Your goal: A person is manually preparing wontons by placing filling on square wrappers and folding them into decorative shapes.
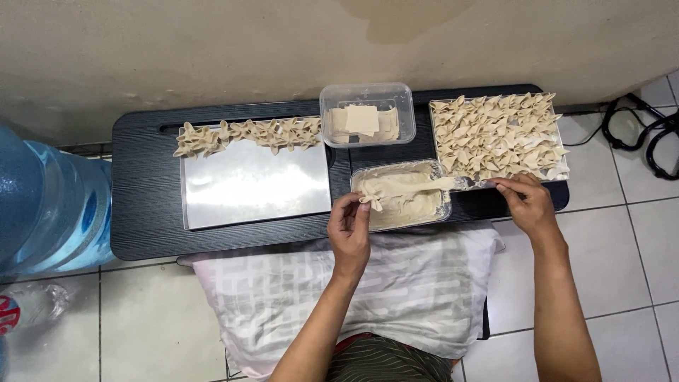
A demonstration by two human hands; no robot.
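The left hand pinches a folded dumpling over the filling tub; the right hand grips the spoon. The right tray is full, the left tray holds one row, and wrappers remain.

At your far left stands a large blue water jug, round-bodied and translucent, on the floor beside the tabletop. Below it, at the left edge, lies a small clear plastic bottle with a red and blue label wrapped around it; the print is too small to tell. On the tabletop, at the back, you have a clear rectangular plastic tub, and in front of it a second clear tub. Neither tub carries a label. You have no signs or screens in view.
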